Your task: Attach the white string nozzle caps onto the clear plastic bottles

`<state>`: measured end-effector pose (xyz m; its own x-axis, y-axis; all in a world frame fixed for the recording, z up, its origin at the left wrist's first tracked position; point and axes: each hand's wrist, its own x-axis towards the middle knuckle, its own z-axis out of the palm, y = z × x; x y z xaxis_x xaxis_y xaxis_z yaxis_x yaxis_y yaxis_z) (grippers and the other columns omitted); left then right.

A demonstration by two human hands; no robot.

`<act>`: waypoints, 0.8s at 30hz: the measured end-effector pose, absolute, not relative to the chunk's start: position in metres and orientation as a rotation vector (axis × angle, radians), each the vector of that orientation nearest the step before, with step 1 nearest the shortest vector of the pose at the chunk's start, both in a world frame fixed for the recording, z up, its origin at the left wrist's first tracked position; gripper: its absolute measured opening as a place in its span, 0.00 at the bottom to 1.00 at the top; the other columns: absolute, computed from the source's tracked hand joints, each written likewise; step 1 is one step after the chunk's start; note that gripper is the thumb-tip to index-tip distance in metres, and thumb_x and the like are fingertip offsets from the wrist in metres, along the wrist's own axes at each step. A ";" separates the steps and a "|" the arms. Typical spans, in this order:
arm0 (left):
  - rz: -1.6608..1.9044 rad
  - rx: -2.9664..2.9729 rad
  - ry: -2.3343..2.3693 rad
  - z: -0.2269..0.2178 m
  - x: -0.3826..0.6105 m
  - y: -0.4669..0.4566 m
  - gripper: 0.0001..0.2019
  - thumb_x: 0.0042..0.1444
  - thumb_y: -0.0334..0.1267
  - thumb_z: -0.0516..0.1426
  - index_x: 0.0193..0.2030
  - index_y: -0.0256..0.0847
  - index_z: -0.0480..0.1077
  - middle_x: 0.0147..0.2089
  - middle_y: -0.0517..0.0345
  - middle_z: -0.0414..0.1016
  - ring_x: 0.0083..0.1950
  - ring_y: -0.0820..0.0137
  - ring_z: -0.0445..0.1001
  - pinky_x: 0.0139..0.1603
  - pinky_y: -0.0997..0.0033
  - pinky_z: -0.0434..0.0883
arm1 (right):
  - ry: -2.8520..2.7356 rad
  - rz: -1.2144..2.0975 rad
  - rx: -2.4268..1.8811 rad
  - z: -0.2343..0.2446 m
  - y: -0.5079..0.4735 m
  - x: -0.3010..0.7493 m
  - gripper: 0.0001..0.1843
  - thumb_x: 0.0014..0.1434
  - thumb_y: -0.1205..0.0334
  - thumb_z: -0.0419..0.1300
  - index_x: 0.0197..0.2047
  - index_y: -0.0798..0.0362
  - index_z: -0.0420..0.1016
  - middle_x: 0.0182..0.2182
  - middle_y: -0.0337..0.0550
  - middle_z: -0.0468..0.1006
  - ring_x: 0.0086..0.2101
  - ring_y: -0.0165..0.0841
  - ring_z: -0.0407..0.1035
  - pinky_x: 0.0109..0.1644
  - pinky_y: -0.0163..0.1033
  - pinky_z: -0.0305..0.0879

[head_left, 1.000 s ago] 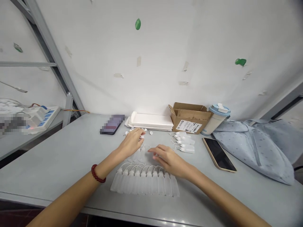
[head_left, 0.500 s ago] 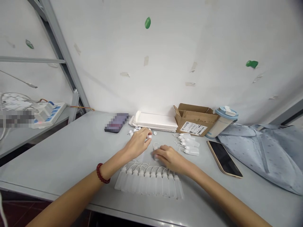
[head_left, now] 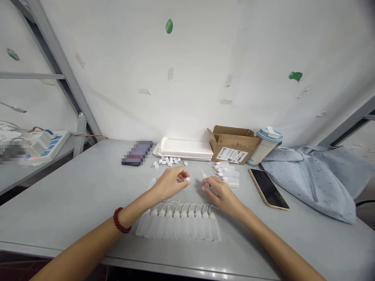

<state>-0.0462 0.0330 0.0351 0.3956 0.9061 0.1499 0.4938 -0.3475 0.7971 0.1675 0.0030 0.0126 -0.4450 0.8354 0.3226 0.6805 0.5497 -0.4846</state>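
Head view: right hand (head_left: 222,193) has closed on a bottle (head_left: 207,185), left hand (head_left: 171,182) pinches a cap (head_left: 188,178), occupying both.

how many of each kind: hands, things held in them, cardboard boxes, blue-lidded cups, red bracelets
Hands (left hand, right hand): 2
Small white piece, held: 1
Small bottle, held: 1
Cardboard box: 1
Blue-lidded cup: 1
Red bracelet: 1
Total: 7
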 end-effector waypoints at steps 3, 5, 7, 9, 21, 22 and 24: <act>0.747 1.793 1.105 0.034 -0.045 0.032 0.07 0.49 0.36 0.58 0.33 0.36 0.70 0.36 0.53 0.75 0.39 0.67 0.75 0.43 0.67 0.71 | -2.229 0.359 -1.164 0.011 0.002 0.168 0.07 0.60 0.69 0.49 0.39 0.51 0.65 0.35 0.45 0.71 0.36 0.36 0.67 0.40 0.41 0.63; 0.724 1.713 1.063 0.034 -0.044 0.031 0.08 0.49 0.37 0.59 0.34 0.35 0.70 0.36 0.53 0.76 0.40 0.66 0.75 0.45 0.66 0.71 | -2.220 0.366 -1.120 0.010 0.001 0.168 0.08 0.59 0.72 0.48 0.39 0.51 0.63 0.36 0.45 0.71 0.35 0.35 0.67 0.39 0.40 0.63; 0.726 1.668 1.029 0.034 -0.044 0.030 0.09 0.48 0.37 0.60 0.35 0.35 0.71 0.37 0.53 0.76 0.41 0.66 0.75 0.47 0.65 0.70 | -2.225 0.387 -1.079 0.010 -0.001 0.168 0.09 0.58 0.74 0.48 0.39 0.51 0.62 0.36 0.44 0.70 0.35 0.34 0.67 0.39 0.39 0.63; 0.752 1.621 0.999 0.034 -0.043 0.030 0.10 0.48 0.37 0.61 0.36 0.35 0.72 0.38 0.52 0.76 0.43 0.66 0.74 0.48 0.65 0.70 | -2.245 0.413 -1.055 0.012 -0.004 0.167 0.10 0.58 0.74 0.47 0.39 0.51 0.62 0.36 0.44 0.70 0.34 0.33 0.66 0.38 0.38 0.62; 0.812 1.613 0.865 0.035 -0.040 0.023 0.11 0.51 0.38 0.60 0.41 0.37 0.73 0.43 0.53 0.75 0.45 0.67 0.73 0.51 0.66 0.68 | -2.213 0.657 -1.005 0.021 -0.018 0.159 0.10 0.56 0.75 0.47 0.35 0.51 0.62 0.32 0.39 0.69 0.29 0.29 0.62 0.34 0.34 0.59; 0.802 1.619 0.855 0.035 -0.040 0.022 0.10 0.51 0.38 0.60 0.40 0.37 0.73 0.43 0.54 0.75 0.45 0.68 0.73 0.50 0.67 0.68 | -2.191 0.679 -1.013 0.022 -0.018 0.159 0.10 0.55 0.75 0.47 0.35 0.51 0.63 0.31 0.39 0.69 0.29 0.29 0.62 0.33 0.34 0.58; 0.786 1.623 0.838 0.036 -0.040 0.021 0.09 0.51 0.38 0.60 0.39 0.37 0.73 0.41 0.55 0.75 0.44 0.68 0.73 0.49 0.68 0.68 | -2.140 0.739 -1.032 0.023 -0.018 0.159 0.10 0.55 0.75 0.47 0.34 0.51 0.64 0.29 0.37 0.68 0.28 0.29 0.61 0.32 0.33 0.57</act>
